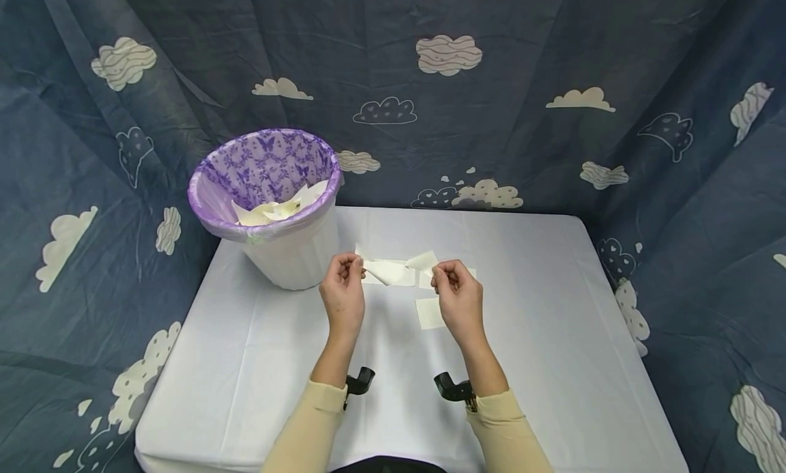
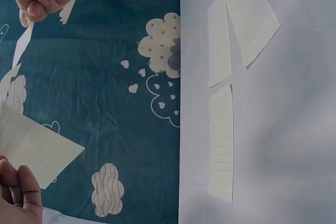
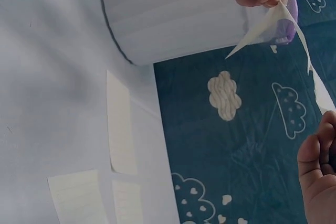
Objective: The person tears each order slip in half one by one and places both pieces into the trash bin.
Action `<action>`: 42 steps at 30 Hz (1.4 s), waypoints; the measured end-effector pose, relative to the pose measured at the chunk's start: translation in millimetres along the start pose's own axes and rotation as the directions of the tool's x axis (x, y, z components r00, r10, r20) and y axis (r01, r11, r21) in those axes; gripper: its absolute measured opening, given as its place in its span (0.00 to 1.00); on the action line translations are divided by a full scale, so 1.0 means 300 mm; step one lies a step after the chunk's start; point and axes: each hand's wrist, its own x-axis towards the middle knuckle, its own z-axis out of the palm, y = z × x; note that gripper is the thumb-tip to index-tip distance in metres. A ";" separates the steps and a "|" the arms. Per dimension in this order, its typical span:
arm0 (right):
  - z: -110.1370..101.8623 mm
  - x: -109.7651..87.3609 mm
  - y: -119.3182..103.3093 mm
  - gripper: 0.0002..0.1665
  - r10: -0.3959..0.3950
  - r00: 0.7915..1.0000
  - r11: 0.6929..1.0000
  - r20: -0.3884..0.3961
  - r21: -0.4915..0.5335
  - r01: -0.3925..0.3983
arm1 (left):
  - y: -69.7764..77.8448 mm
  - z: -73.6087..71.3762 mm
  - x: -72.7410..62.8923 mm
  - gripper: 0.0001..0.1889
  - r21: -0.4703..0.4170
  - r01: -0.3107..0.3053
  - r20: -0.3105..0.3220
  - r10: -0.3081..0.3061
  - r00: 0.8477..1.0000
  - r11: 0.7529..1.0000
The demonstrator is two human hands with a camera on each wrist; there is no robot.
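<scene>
My left hand [image 1: 342, 289] pinches a torn piece of pale, ruled paper [image 2: 39, 148] between thumb and fingers. A smaller, twisted piece of the paper [image 3: 321, 94] is pinched by my right hand [image 1: 459, 295]. Both hands are raised over the table, a short way apart. In the wrist views the two pieces meet at a narrow, ragged point between the hands. Below them on the table lie a paper strip [image 2: 221, 145], a second strip [image 2: 219, 40] and a slanted paper piece [image 2: 254, 22]; the right hand partly covers these last two in the head view.
A white wastebasket [image 1: 291, 254] stands at the table's back left, lined with a purple butterfly-print bag [image 1: 258, 162]. Paper scraps [image 1: 282, 207] fill part of it. Dark cloud-print curtain [image 1: 491, 138] surrounds the white-covered table [image 1: 552, 336].
</scene>
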 end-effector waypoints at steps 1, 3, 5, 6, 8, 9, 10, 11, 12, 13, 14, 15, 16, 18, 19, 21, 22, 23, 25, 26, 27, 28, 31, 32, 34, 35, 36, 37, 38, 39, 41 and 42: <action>-0.001 0.000 0.000 0.06 0.003 1.000 1.000 -0.001 0.000 -0.003 | -0.002 -0.003 0.001 0.07 -0.003 -0.001 -0.001 0.001 1.000 1.000; -0.002 -0.001 -0.001 0.06 0.018 1.000 1.000 -0.004 0.006 -0.018 | -0.005 -0.009 0.003 0.07 -0.004 0.002 -0.003 -0.002 1.000 1.000; -0.002 -0.002 0.000 0.06 0.029 1.000 0.999 -0.009 0.017 -0.029 | -0.005 -0.015 0.007 0.08 -0.013 0.011 -0.010 -0.011 1.000 1.000; -0.002 -0.002 0.000 0.07 0.034 0.999 0.999 -0.012 0.022 -0.033 | -0.006 -0.017 0.008 0.08 -0.018 0.016 -0.013 -0.016 1.000 1.000; -0.002 -0.003 0.002 0.07 0.038 0.999 0.999 -0.015 0.026 -0.038 | -0.003 -0.020 0.010 0.08 -0.028 0.024 -0.016 -0.024 1.000 0.999; -0.002 -0.002 0.003 0.07 0.038 0.999 0.999 -0.015 0.029 -0.037 | -0.001 -0.021 0.010 0.08 -0.031 0.023 -0.018 -0.024 1.000 0.999; -0.002 -0.001 0.005 0.07 0.035 0.999 0.999 -0.014 0.031 -0.034 | 0.000 -0.021 0.010 0.08 -0.036 0.024 -0.020 -0.025 0.999 0.999; -0.003 -0.001 0.006 0.08 0.036 0.999 0.999 -0.013 0.030 -0.035 | 0.000 -0.022 0.010 0.08 -0.037 0.025 -0.022 -0.025 0.999 0.999; -0.005 0.000 0.008 0.08 0.041 0.999 0.999 -0.015 0.033 -0.040 | 0.000 -0.023 0.010 0.08 -0.037 0.023 -0.025 -0.024 0.999 0.999; -0.007 0.001 0.010 0.08 0.047 0.999 0.998 -0.017 0.040 -0.046 | -0.001 -0.025 0.010 0.08 -0.038 0.021 -0.029 -0.022 0.999 0.999; -0.008 0.003 0.012 0.08 0.056 0.998 0.997 -0.021 0.051 -0.055 | -0.001 -0.028 0.011 0.08 -0.037 0.019 -0.033 -0.020 0.999 0.999; -0.010 0.005 0.016 0.08 0.066 0.998 0.996 -0.026 0.064 -0.064 | -0.001 -0.030 0.011 0.08 -0.034 0.016 -0.037 -0.017 0.999 0.999; -0.012 0.007 0.019 0.08 0.076 0.997 0.994 -0.031 0.075 -0.074 | -0.001 -0.033 0.012 0.08 -0.036 0.014 -0.039 -0.016 0.999 0.999; -0.015 0.011 0.027 0.07 0.101 0.994 0.990 -0.042 0.106 -0.096 | -0.001 -0.037 0.013 0.08 -0.039 0.008 -0.041 -0.010 0.999 0.999; -0.017 0.013 0.029 0.07 0.111 0.993 0.987 -0.043 0.119 -0.105 | 0.001 -0.039 0.012 0.08 -0.040 0.006 -0.039 -0.008 0.999 0.999; -0.018 0.016 0.031 0.07 0.123 0.992 0.984 -0.041 0.134 -0.117 | 0.003 -0.040 0.009 0.07 -0.037 -0.004 -0.031 0.003 1.000 0.999; -0.018 0.017 0.031 0.07 0.125 0.991 0.983 -0.038 0.139 -0.118 | 0.004 -0.040 0.007 0.07 -0.034 -0.014 -0.027 0.013 1.000 0.999; -0.018 0.018 0.030 0.07 0.125 0.992 0.982 -0.035 0.147 -0.118 | 0.005 -0.040 0.005 0.07 -0.026 -0.026 -0.023 0.026 0.999 0.999; -0.017 0.020 0.026 0.08 0.117 0.993 0.982 -0.032 0.152 -0.110 | 0.010 -0.039 0.002 0.08 -0.008 -0.063 -0.013 0.063 0.998 0.998; -0.015 0.022 0.024 0.08 0.111 0.993 0.983 -0.033 0.151 -0.105 | 0.012 -0.038 0.002 0.08 0.005 -0.086 -0.009 0.087 0.996 0.996; -0.014 0.024 0.021 0.09 0.105 0.994 0.983 -0.032 0.152 -0.099 | 0.015 -0.037 0.002 0.08 0.018 -0.110 -0.006 0.110 0.994 0.994; -0.011 0.027 0.018 0.09 0.098 0.995 0.984 -0.031 0.154 -0.093 | 0.018 -0.037 0.003 0.08 0.031 -0.135 -0.005 0.135 0.991 0.990; -0.003 0.038 0.003 0.09 0.082 0.996 0.984 -0.028 0.162 -0.077 | 0.030 -0.038 0.008 0.07 0.072 -0.207 -0.005 0.208 0.978 0.976; 0.000 0.042 -0.004 0.09 0.076 0.997 0.983 -0.027 0.168 -0.070 | 0.035 -0.039 0.012 0.07 0.088 -0.232 -0.008 0.233 0.972 0.969; 0.006 0.052 -0.022 0.09 0.058 0.998 0.983 -0.029 0.178 -0.052 | 0.050 -0.041 0.021 0.06 0.114 -0.282 -0.013 0.285 0.958 0.953; 0.010 0.059 -0.032 0.09 0.048 0.998 0.982 -0.030 0.186 -0.041 | 0.060 -0.042 0.027 0.06 0.130 -0.309 -0.017 0.314 0.949 0.942; 0.014 0.065 -0.042 0.08 0.036 0.999 0.981 -0.031 0.191 -0.029 | 0.071 -0.043 0.033 0.06 0.143 -0.336 -0.022 0.342 0.939 0.931; 0.020 0.072 -0.053 0.08 0.021 0.999 0.980 -0.031 0.198 -0.015 | 0.082 -0.044 0.041 0.06 0.150 -0.364 -0.026 0.372 0.928 0.919; 0.026 0.079 -0.063 0.08 0.009 1.000 0.979 -0.030 0.205 -0.002 | 0.095 -0.046 0.049 0.06 0.158 -0.394 -0.030 0.403 0.915 0.906; 0.034 0.086 -0.073 0.08 -0.004 1.000 0.977 -0.028 0.214 0.010 | 0.108 -0.047 0.058 0.05 0.163 -0.422 -0.034 0.433 0.901 0.892; 0.051 0.101 -0.093 0.08 -0.030 0.999 0.972 -0.022 0.230 0.034 | 0.133 -0.050 0.077 0.03 0.174 -0.476 -0.048 0.491 0.870 0.862; 0.060 0.109 -0.104 0.09 -0.042 0.999 0.970 -0.019 0.238 0.046 | 0.145 -0.052 0.087 0.02 0.177 -0.500 -0.057 0.516 0.855 0.848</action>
